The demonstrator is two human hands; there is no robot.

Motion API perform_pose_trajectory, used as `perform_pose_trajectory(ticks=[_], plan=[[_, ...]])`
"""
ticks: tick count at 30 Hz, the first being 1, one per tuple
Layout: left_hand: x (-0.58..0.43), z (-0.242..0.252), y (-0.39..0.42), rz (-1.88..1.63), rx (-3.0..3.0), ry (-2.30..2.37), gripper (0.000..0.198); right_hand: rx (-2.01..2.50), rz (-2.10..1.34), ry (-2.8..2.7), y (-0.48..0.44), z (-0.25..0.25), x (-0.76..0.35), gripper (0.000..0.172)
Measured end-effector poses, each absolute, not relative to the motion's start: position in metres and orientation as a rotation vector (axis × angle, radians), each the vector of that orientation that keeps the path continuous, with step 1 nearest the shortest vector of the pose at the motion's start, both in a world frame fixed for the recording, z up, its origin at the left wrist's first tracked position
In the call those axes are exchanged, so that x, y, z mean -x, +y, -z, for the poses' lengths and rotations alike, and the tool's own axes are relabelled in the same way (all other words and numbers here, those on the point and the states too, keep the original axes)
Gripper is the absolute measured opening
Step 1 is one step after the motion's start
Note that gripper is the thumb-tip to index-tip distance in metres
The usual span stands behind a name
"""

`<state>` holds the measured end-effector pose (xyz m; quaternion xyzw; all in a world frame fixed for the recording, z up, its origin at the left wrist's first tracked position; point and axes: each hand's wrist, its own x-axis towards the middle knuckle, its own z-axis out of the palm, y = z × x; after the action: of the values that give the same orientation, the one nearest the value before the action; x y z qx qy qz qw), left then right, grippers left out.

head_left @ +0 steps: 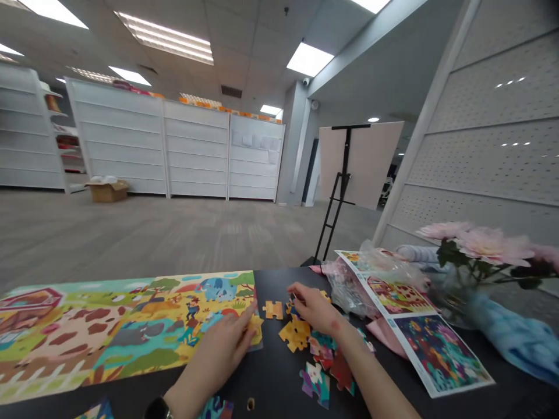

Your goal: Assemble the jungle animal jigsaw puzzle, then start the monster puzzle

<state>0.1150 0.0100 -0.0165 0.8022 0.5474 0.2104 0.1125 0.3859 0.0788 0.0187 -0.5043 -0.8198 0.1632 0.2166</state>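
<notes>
On the left of the black table lies a long assembled jigsaw puzzle (148, 331) with a cow, an elephant and a hippo. My left hand (220, 343) rests flat at its right end, fingers stretched out, beside a yellow puzzle piece (257, 330). Over a loose heap of puzzle pieces, my right hand (317, 311) reaches with bent fingers that look apart. They touch or hover just above a dark-and-yellow piece; contact is unclear. Near that hand are an orange piece (273, 309) and a yellow piece (296, 333). A purple-and-teal piece (316, 384) lies closer to me.
At the right is a printed picture sheet (441, 349) beside crumpled clear plastic (349, 288). Pink flowers (489, 244) in a glass vase and a blue checked cloth (515, 334) stand farther right. An easel (345, 169) is beyond the table.
</notes>
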Motion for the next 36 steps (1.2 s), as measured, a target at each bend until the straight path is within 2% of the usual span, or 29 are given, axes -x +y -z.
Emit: perform_pose_trajectory(ticks=[3,8,10,14,20,27,31,36], plan=[[-0.103,0.019,0.014,-0.742,-2.248,1.696,0.051,1.423,-0.438,-2.221,0.085,-0.015,-0.395,0.042],[-0.076,0.027,0.023,-0.786,-2.193,1.817,0.051,1.453,-0.370,-2.197,0.089,-0.010,-0.398,0.042],[-0.070,0.033,0.028,-0.920,-2.193,1.782,0.046,1.460,-0.299,-2.201,0.088,-0.009,-0.396,0.042],[-0.065,0.040,0.040,-1.266,-2.076,1.710,0.035,1.421,-0.235,-2.293,0.079,-0.004,-0.381,0.037],[-0.053,0.037,0.046,-1.387,-1.900,1.835,0.035,1.275,-0.300,-2.465,0.068,0.005,-0.352,0.023],[-0.061,0.032,0.039,-1.280,-1.986,1.806,0.030,1.322,-0.344,-2.284,0.071,0.004,-0.349,0.040],[-0.067,0.035,0.033,-1.077,-2.102,1.789,0.035,1.281,-0.438,-2.268,0.070,-0.001,-0.347,0.032],[-0.059,0.039,0.030,-0.869,-2.099,1.901,0.042,1.307,-0.458,-2.294,0.066,-0.022,-0.367,0.031]])
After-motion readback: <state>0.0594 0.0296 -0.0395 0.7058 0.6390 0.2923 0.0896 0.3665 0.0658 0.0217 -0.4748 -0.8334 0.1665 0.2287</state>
